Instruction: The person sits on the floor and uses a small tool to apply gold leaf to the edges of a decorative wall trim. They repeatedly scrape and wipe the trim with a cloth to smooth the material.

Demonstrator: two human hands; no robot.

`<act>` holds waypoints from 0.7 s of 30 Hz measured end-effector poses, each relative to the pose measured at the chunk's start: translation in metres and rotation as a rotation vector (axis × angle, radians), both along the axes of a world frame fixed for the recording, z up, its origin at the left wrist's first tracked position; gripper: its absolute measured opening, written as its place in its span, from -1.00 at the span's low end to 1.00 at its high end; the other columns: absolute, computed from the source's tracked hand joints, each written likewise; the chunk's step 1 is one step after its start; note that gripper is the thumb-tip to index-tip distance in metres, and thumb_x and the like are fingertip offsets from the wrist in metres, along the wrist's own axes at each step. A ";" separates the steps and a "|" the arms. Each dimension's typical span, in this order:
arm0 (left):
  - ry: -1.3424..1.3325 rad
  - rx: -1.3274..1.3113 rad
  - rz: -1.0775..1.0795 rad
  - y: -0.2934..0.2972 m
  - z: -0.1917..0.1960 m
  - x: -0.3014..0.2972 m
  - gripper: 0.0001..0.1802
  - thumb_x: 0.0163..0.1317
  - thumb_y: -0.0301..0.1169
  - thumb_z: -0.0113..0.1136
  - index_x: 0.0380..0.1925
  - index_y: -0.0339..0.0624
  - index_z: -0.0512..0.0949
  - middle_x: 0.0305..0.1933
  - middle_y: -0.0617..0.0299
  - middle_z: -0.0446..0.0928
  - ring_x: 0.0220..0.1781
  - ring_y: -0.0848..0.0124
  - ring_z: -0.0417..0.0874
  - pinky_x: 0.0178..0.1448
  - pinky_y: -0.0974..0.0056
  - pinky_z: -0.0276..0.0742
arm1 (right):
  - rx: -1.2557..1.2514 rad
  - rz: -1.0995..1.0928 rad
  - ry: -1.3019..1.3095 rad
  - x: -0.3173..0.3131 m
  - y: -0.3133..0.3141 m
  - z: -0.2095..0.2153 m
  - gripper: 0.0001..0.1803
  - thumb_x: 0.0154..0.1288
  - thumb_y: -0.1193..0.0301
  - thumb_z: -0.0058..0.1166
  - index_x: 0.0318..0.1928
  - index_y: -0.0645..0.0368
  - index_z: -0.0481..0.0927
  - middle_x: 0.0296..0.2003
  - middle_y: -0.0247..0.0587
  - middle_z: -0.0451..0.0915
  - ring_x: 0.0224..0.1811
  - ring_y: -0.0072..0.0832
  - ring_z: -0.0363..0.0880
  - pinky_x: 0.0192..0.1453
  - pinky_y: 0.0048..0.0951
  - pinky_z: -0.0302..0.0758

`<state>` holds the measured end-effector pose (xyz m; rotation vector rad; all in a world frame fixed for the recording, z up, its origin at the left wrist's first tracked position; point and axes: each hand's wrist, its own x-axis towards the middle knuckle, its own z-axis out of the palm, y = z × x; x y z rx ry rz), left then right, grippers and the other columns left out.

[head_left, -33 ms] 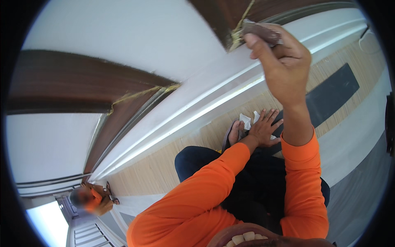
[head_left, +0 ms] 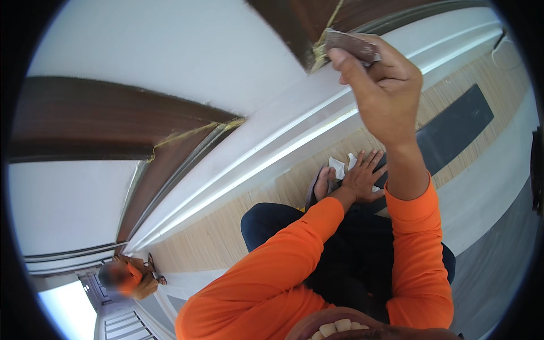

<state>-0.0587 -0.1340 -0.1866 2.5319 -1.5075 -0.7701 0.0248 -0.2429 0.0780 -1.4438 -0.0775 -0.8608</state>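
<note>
My right hand (head_left: 391, 85) is raised and closed, pinching a folded piece of brown sandpaper (head_left: 356, 47) with a pale backing. The sandpaper's far end is at the lower corner of a dark brown wooden frame (head_left: 283, 25), beside the yellowish filler (head_left: 319, 55) along its joint. Low on the floor, my left hand (head_left: 361, 177) lies flat with its fingers spread, resting on a dark grey board (head_left: 456, 129). White scraps (head_left: 336, 168) lie beside its fingers, close to my foot (head_left: 323, 181).
Another brown frame (head_left: 85, 116) with a filler line (head_left: 184, 135) stands to the left. White skirting (head_left: 272, 153) runs along the wall above the wood-look floor (head_left: 209, 232). Another person in orange (head_left: 136, 277) crouches at the far lower left. A cable (head_left: 497, 54) lies at the upper right.
My right hand and the sandpaper have shifted slightly left along the frame corner. The whole view has moved a little too. My left hand stays on the board.
</note>
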 end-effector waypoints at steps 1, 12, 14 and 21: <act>0.046 -0.012 0.008 0.000 0.001 0.002 -0.05 0.36 0.33 0.01 0.59 0.00 0.25 0.74 -0.14 -0.04 0.79 -0.01 -0.16 0.77 -0.22 -0.41 | -0.013 -0.027 -0.015 0.001 0.002 -0.001 -0.75 0.35 0.57 0.39 0.01 0.34 0.76 -0.25 -0.24 0.80 -0.29 -0.65 0.70 -0.20 -0.63 0.58; 0.120 -0.171 0.122 0.003 -0.015 -0.003 -0.11 0.27 0.21 0.12 0.44 -0.17 0.42 0.44 -0.16 0.37 0.61 -0.08 0.24 0.77 -0.26 -0.35 | -0.090 -0.016 -0.143 0.006 0.009 0.002 -0.78 0.32 0.63 0.35 -0.02 0.31 0.78 -0.25 -0.24 0.79 -0.21 -0.63 0.72 -0.13 -0.59 0.60; 0.119 -0.124 0.118 0.004 -0.018 -0.005 -0.12 0.28 0.21 0.11 0.43 -0.19 0.43 0.44 -0.14 0.38 0.60 -0.05 0.26 0.77 -0.26 -0.35 | -0.109 -0.043 -0.168 0.007 0.009 0.001 -0.78 0.31 0.62 0.33 -0.04 0.30 0.78 -0.27 -0.22 0.77 -0.29 -0.60 0.70 -0.22 -0.58 0.59; 0.095 -0.100 0.108 0.001 -0.012 -0.003 -0.15 0.27 0.20 0.12 0.39 -0.18 0.49 0.42 -0.07 0.44 0.56 0.01 0.31 0.77 -0.26 -0.36 | -0.148 -0.113 -0.236 0.012 0.008 0.000 -0.81 0.28 0.61 0.31 -0.09 0.26 0.79 -0.33 -0.20 0.74 -0.45 -0.51 0.67 -0.38 -0.54 0.57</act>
